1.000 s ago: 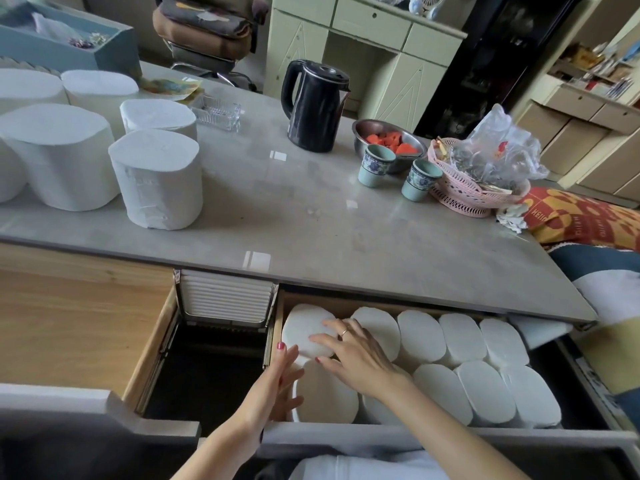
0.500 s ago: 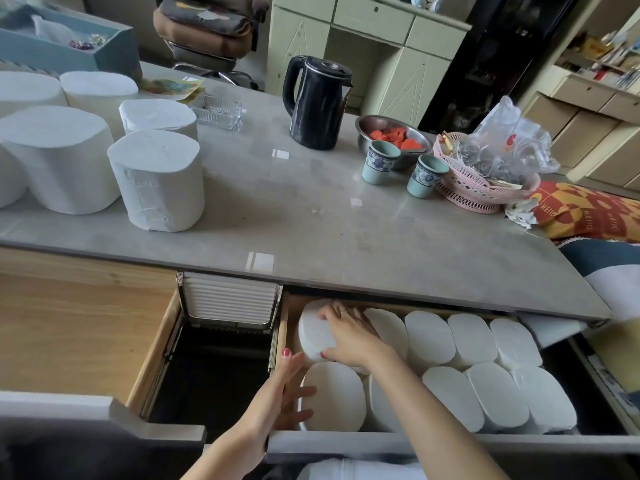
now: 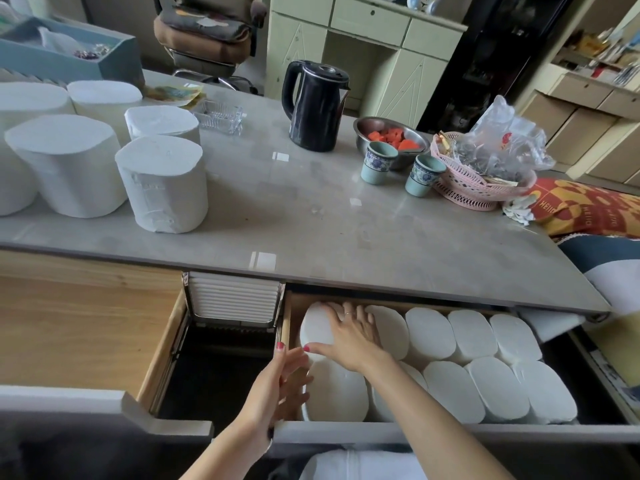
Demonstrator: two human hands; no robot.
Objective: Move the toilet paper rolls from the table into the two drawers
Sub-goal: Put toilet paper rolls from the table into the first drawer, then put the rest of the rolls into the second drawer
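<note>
Grey stone-look table [image 3: 311, 220] fills my view, with a pale green cabinet [image 3: 363, 46] and a padded chair [image 3: 207, 32] behind it. White toilet paper rolls [image 3: 162, 181] stand upright in a cluster at its left end. Further along I see a black electric kettle [image 3: 313, 105], a steel bowl of orange fruit pieces [image 3: 389, 135], two blue-patterned ceramic cups [image 3: 377, 162] and a pink plastic basket [image 3: 478, 185] near the right edge. The middle of the table is bare up to its near edge.

Below that edge, the wooden left drawer [image 3: 86, 323] stands open, with a dark gap beside it. The right drawer [image 3: 450, 433] holds two rows of upright rolls [image 3: 467, 358] packed side by side.

My right hand [image 3: 349, 334] lies flat on the back-left roll, its fingers [image 3: 349, 311] straight and slightly spread. My left hand [image 3: 277, 386] rests against the front-left roll, fingers straight and close together.

Since half a second ago the right hand has slid slightly further back, and the left has come up against the roll.
</note>
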